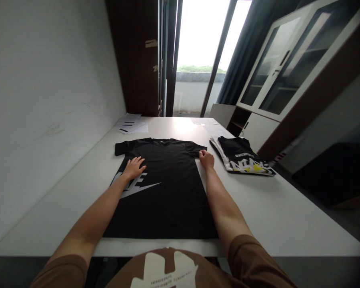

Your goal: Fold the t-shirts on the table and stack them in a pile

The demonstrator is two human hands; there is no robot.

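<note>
A black T-shirt [168, 192] with a pale printed logo lies spread flat on the white table, its collar away from me and its hem near the front edge. My left hand [134, 167] rests on the left chest of the shirt, fingers spread and flat, just above the print. At the right sleeve, my right hand [207, 159] has its fingers closed on the sleeve's lower edge. Both short sleeves stick out to the sides.
Folded T-shirts [243, 156] in black and white are stacked at the table's right. Papers [133, 124] lie at the far left corner, with more sheets [208, 125] at the far right. A wall [54, 100] borders the left side; a glass-door cabinet [282, 60] stands at right.
</note>
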